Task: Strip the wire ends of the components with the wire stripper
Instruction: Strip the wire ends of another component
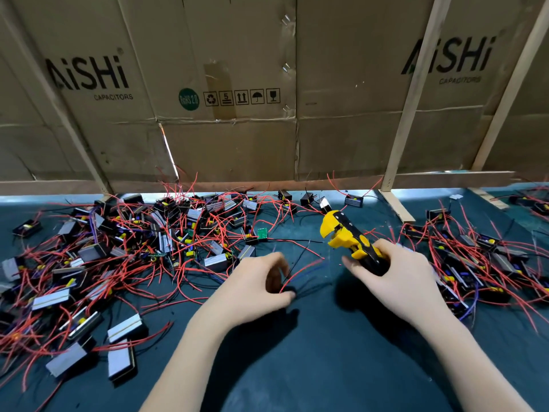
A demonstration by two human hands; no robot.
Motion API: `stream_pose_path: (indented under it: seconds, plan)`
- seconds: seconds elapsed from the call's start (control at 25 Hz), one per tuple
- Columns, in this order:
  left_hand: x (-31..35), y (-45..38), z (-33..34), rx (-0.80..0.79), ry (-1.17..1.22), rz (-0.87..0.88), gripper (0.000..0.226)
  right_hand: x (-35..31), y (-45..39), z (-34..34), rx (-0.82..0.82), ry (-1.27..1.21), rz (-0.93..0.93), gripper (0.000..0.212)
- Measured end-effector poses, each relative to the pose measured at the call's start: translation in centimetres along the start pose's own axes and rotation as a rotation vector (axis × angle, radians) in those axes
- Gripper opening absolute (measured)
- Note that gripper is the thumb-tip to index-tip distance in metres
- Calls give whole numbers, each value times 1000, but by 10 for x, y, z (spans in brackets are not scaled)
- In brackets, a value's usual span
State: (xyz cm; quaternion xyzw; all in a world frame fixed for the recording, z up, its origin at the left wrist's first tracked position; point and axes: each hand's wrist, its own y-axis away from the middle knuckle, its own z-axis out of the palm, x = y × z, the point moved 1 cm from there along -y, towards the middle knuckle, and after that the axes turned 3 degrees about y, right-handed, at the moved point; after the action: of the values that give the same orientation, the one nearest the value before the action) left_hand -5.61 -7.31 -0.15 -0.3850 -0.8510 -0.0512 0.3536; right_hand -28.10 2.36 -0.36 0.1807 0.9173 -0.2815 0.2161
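We hold the wire stripper point(350, 236) in our right hand point(398, 275), fingers curled round its black-and-yellow handles, yellow head pointing up and away from us, clear of any wire. Our left hand point(255, 282) is curled over one component, mostly hidden under the palm, pinching it so its red wire point(303, 267) and a darker lead beside it fan out toward the stripper; the free ends lie on the dark green mat point(312, 352), between the two hands. Unworked components point(118, 248) sit heaped to the left, another pile point(475, 263) to the right; which pile is finished we cannot tell. Judgement: the step in hand is presenting a lead to the jaws. To do it well, we should isolate one wire, keep it straight, seat only its tip square in the head, then squeeze once while the left hand anchors the body against the pull.
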Motion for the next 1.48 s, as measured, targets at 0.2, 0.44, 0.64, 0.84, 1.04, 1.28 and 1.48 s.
stream_pose_path:
  seconds: [0.2, 0.44, 0.64, 0.84, 1.04, 1.28, 1.48]
  plan:
    - [28, -9, 35, 403, 578, -105, 16, -4, 2, -7, -267, -159, -143, 31]
    - [30, -14, 55, 224, 1135, -364, 22, -17, 7, -5, -251, -352, -315, 36]
    - [27, -15, 53, 94, 1238, -326, 33, -24, 9, 0, -203, -371, -414, 29]
    - [14, -20, 38, 284, 869, -106, 11, -8, -1, -11, 189, -88, -326, 23]
    - [-21, -21, 4, 849, -54, -19, 21, 32, -13, -24, 453, 369, 34, 38]
    - [-53, -38, 9, 500, -172, -152, 67, 11, -9, -21, 450, -218, 24, 28]
    - [-59, -40, 14, 437, -399, -88, 54, -17, 3, -7, -108, -911, -126, 27]
